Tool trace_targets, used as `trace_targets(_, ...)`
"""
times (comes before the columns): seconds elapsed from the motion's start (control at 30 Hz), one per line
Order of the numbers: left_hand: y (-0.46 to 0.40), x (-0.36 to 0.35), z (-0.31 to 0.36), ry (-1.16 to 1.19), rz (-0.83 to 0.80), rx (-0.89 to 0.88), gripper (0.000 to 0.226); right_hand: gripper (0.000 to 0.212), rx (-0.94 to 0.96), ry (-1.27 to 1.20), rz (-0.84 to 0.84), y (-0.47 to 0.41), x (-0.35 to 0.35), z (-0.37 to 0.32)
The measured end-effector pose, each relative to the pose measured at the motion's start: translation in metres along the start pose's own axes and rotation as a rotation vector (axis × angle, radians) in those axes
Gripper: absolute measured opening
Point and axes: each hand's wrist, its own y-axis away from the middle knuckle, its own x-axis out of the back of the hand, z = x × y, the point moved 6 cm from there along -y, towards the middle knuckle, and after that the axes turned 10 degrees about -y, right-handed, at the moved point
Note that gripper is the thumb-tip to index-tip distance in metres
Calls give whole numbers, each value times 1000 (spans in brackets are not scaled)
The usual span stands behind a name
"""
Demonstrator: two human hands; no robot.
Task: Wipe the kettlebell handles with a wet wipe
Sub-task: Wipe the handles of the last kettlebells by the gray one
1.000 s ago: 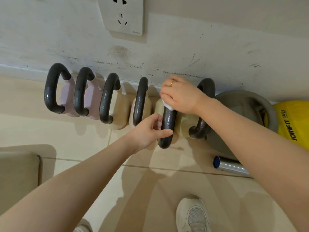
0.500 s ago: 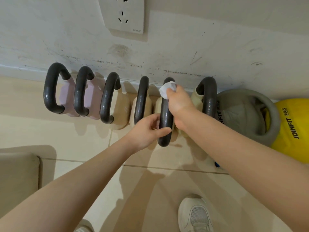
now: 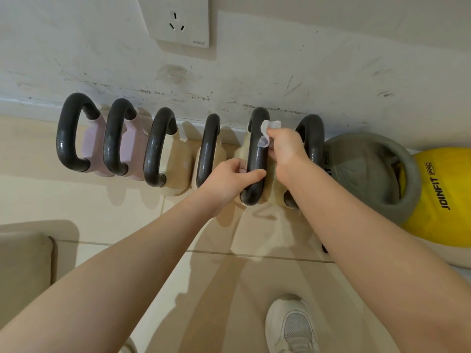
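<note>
My left hand (image 3: 229,178) grips the dark handle (image 3: 257,159) of the 5th kettlebell from the left, thumb lying across the front of the bar low down, fingers curled behind it. My right hand (image 3: 286,149) pinches a white wet wipe (image 3: 266,133) against the upper right side of that same handle; the wipe is crumpled, w/ a bit sticking up above my fingers. The cream body under this handle is mostly hidden by both hands.

The bells stand in a row on the tiled floor (image 3: 127,212) along the wall (image 3: 305,72): two pink kettlebells (image 3: 94,149) at far left, then cream kettlebells (image 3: 178,159), all w/ dark glossy handles. Just right of my right hand is another dark handle (image 3: 314,138), partly behind my forearm. Beyond it, a big grey kettlebell (image 3: 369,174) and, touching it, a yellow kettlebell (image 3: 443,189) marked JOINFIT PRO.

A white wall socket (image 3: 178,19) sits above the row, and the wall below it is scuffed. My white sneaker (image 3: 293,324) shows at the bottom, and a beige cushion edge (image 3: 25,256) at lower left.
</note>
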Motion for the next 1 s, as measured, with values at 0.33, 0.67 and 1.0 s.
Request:
trace_targets(0.33, 4, 9, -9, 62, -113, 105, 8, 18, 235, -85, -49, 23, 7, 33)
trace_targets(0.67, 10, 14, -9, 48, -59, 175, 16, 24, 496, 272, -178, 52, 22, 91)
trace_targets(1.0, 4, 11, -17, 81, -71, 295, 6, 32, 474, 325, -72, 52, 28, 88)
